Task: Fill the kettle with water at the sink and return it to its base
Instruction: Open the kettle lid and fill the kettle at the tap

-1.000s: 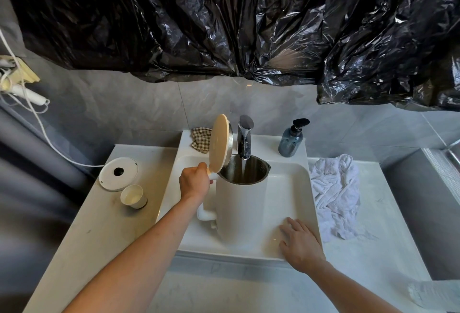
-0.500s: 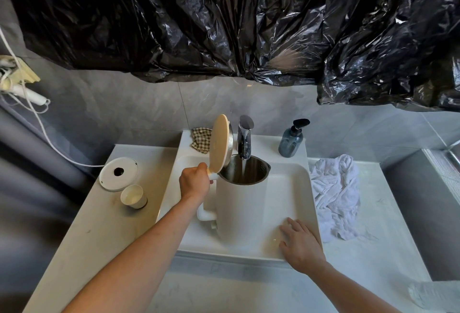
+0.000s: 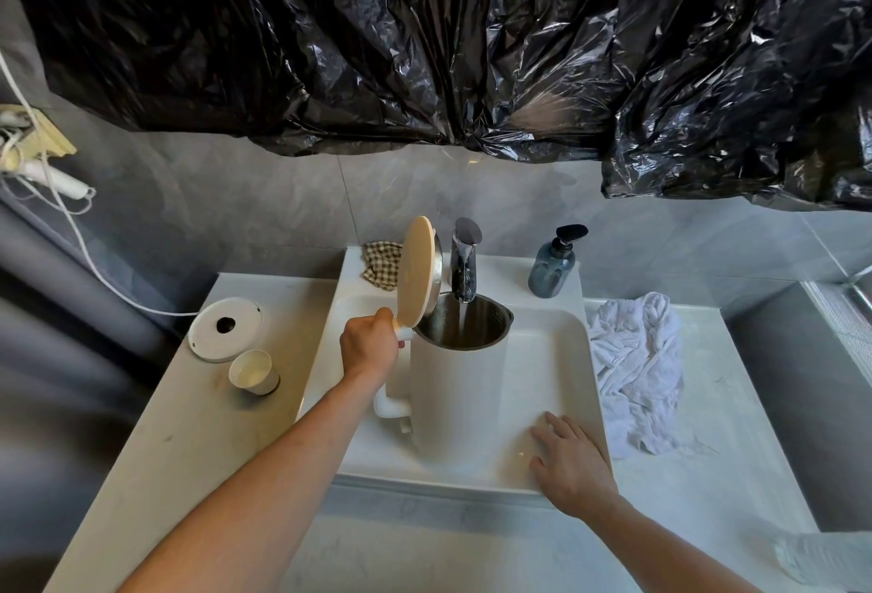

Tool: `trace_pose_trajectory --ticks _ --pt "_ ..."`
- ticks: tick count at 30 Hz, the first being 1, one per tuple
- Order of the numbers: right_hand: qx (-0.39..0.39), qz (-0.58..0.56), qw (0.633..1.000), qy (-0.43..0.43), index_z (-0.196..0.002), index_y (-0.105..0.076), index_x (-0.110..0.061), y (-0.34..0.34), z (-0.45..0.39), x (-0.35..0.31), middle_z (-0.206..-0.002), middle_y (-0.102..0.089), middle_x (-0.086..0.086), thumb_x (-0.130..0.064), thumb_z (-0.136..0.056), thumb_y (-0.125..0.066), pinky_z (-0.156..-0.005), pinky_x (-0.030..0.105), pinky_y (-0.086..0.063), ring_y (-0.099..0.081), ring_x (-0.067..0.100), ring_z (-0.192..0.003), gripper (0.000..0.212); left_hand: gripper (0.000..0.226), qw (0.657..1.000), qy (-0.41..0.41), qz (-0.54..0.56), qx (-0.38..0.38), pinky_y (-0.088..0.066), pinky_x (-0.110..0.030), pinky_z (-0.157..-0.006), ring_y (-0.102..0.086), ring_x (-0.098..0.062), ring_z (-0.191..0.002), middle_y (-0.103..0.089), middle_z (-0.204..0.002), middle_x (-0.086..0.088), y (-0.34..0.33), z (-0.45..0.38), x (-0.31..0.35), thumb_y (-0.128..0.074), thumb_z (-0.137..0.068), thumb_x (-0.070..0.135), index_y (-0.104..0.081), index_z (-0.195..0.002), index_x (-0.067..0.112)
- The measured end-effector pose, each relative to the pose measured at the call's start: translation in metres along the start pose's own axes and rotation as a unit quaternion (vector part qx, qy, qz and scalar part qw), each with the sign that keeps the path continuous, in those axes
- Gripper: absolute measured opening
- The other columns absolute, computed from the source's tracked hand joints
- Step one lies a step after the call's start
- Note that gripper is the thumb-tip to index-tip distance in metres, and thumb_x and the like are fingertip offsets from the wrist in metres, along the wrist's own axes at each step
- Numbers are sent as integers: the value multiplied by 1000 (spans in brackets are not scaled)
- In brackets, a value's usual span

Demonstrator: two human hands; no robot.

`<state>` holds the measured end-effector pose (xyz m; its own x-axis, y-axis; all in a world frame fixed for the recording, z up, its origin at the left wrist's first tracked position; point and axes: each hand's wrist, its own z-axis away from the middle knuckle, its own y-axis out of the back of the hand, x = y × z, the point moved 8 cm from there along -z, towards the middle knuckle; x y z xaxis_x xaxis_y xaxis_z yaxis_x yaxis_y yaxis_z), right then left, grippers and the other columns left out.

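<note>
A white kettle (image 3: 453, 385) stands upright in the white sink (image 3: 552, 356), its beige lid (image 3: 415, 276) flipped up. Water runs from the chrome tap (image 3: 465, 262) into the kettle's steel mouth. My left hand (image 3: 370, 347) grips the top of the kettle's handle, just below the lid hinge. My right hand (image 3: 568, 460) rests flat on the sink's front right rim, fingers spread, holding nothing. The round white kettle base (image 3: 225, 329) lies on the counter to the left of the sink, its cord running up the wall.
A small white cup (image 3: 252, 371) stands in front of the base. A checked cloth (image 3: 381, 263) and a blue soap dispenser (image 3: 552, 267) sit at the back of the sink. A crumpled white towel (image 3: 637, 370) lies right of it. Black plastic sheeting (image 3: 424, 40) hangs overhead.
</note>
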<state>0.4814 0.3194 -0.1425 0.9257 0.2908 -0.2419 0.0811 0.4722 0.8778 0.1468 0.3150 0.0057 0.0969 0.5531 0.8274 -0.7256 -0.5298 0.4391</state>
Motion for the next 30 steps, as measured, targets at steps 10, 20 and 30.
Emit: trace_pose_trajectory --ticks 10,20,30 --pt "17 6 1000 17 -121 -60 -27 5 1 -3 -152 -47 -2 -42 -81 -38 -116 38 -36 -42 24 -139 48 43 1000 -2 -17 6 -33 -26 -54 -55 -16 -63 -69 -74 -7 1 -1 0 -40 -101 25 -73 -92 -2" --pt "20 7 1000 15 -119 -59 -29 1 0 0 -151 -48 -3 -45 -81 -34 -115 38 -37 -44 23 -136 49 43 1000 -3 -23 4 -33 -25 -55 -56 -17 -64 -72 -80 -10 0 -2 -1 -39 -102 26 -72 -93 0" --pt "19 8 1000 14 -122 -61 -27 2 -1 0 -153 -48 0 -49 -78 -29 -117 40 -36 -43 26 -139 58 43 1000 -6 -25 5 -33 -25 -55 -56 -17 -64 -71 -82 -10 0 -1 0 -40 -103 27 -72 -95 0"
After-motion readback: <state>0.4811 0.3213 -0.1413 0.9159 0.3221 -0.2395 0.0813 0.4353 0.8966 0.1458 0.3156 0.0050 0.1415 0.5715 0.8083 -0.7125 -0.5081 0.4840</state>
